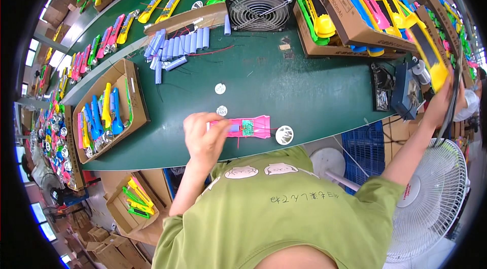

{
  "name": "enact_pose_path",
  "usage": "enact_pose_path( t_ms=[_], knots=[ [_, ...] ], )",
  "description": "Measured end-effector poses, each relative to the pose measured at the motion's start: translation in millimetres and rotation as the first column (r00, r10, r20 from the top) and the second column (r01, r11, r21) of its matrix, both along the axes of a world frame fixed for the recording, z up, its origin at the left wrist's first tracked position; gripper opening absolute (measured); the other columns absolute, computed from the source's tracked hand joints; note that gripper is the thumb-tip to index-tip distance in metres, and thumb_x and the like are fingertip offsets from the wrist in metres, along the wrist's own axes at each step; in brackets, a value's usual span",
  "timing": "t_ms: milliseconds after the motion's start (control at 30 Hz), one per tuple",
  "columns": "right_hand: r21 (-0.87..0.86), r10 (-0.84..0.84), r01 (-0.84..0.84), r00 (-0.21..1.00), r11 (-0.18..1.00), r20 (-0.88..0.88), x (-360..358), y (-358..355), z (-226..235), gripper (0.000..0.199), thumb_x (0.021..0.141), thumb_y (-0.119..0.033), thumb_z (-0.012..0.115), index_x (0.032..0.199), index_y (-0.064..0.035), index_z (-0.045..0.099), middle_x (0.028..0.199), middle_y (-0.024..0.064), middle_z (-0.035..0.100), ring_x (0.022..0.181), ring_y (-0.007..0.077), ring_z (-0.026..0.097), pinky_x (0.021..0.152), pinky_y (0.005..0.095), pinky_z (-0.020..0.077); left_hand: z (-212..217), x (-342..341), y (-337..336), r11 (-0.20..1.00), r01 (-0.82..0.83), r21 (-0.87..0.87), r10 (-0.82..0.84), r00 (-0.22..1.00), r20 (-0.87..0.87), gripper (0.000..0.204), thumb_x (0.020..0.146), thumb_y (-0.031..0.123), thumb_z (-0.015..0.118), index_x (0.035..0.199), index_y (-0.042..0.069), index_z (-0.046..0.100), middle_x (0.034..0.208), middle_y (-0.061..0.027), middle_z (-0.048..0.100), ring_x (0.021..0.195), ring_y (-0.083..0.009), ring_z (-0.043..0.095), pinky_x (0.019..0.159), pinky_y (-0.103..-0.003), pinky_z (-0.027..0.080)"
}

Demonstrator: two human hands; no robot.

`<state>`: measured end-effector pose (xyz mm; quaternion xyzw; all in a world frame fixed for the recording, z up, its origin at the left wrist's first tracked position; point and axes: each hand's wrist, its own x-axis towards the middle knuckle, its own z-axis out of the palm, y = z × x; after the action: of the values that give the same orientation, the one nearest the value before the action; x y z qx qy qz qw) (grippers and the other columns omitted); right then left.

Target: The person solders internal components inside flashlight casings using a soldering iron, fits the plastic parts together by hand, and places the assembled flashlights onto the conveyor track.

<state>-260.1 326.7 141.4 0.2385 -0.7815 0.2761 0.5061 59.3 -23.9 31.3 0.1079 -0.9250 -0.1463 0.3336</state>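
My left hand (pixel 203 137) holds the left end of an open pink plastic shell (pixel 251 127) lying on the green table near its front edge. Inside the shell sit a pale blue battery cell and a small green circuit board with thin red wires. A white round reflector (pixel 284 135) lies just right of the shell. My right hand (pixel 440 100) is stretched far out to the right and grips a yellow shell with a dark panel (pixel 430 53), lifted beside the cardboard box of coloured shells (pixel 350 20).
Pale blue battery cells (pixel 175 48) lie in a row at the table's back left. A black square fan (pixel 259 5) stands behind them. A box of blue and yellow shells (pixel 109 109) sits left. A white floor fan (pixel 431 203) stands at right.
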Motion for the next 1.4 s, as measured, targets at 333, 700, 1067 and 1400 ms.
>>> enact_pose_path(
  t_ms=[333, 700, 1067, 1400],
  knots=[
    [-0.353, 0.609, -0.504, 0.722, 0.788, 0.328, 161, -115, -176, 0.025, 0.077, 0.008, 0.057, 0.100, -0.0015, 0.050, 0.083, 0.0154, 0.063, 0.071, 0.0203, 0.056, 0.063, 0.0283, 0.0461, -12, -40, 18, 0.878, 0.478, 0.031, -0.430, 0.758, 0.490, 0.015, 0.061, 0.005, 0.064, 0.076, 0.006, 0.062, 0.087, -0.0069, 0.051, 0.084, -0.0231, 0.047, 0.071, -0.035, 0.038],
    [-0.252, 0.670, -0.676, 0.473, 0.692, 0.572, 151, -143, -181, 0.039, 0.069, 0.002, 0.067, 0.102, -0.0054, 0.048, 0.089, 0.0110, 0.065, 0.083, 0.0221, 0.063, 0.093, 0.0413, 0.0387, -21, -25, 15, -0.120, 0.212, 0.970, 0.226, 0.957, -0.181, 0.008, 0.075, -0.004, 0.061, 0.082, -0.001, 0.062, 0.084, -0.0084, 0.059, 0.072, -0.0132, 0.057, 0.068, -0.026, 0.045],
    [-0.872, 0.873, -0.034, 0.012, 0.488, 0.488, 193, -168, -159, 0.013, 0.080, -0.001, 0.059, 0.091, 0.0036, 0.055, 0.076, 0.0075, 0.060, 0.060, 0.0119, 0.058, 0.053, 0.0210, 0.0472, -19, -58, -30, 0.946, 0.323, 0.028, -0.289, 0.803, 0.521, 0.005, 0.065, 0.009, 0.065, 0.070, 0.010, 0.064, 0.070, -0.0032, 0.052, 0.077, -0.0214, 0.048, 0.069, -0.033, 0.037],
    [-0.803, 0.800, 0.087, -0.205, 0.589, 0.564, 180, -178, -165, 0.012, 0.080, -0.003, 0.060, 0.089, 0.0042, 0.056, 0.067, 0.0084, 0.060, 0.052, 0.0097, 0.055, 0.045, 0.0189, 0.0411, -17, -67, -23, 0.948, 0.315, -0.047, -0.216, 0.745, 0.631, 0.003, 0.065, 0.010, 0.063, 0.067, 0.010, 0.065, 0.069, -0.0052, 0.052, 0.076, -0.0220, 0.048, 0.068, -0.033, 0.037]
  ],
)
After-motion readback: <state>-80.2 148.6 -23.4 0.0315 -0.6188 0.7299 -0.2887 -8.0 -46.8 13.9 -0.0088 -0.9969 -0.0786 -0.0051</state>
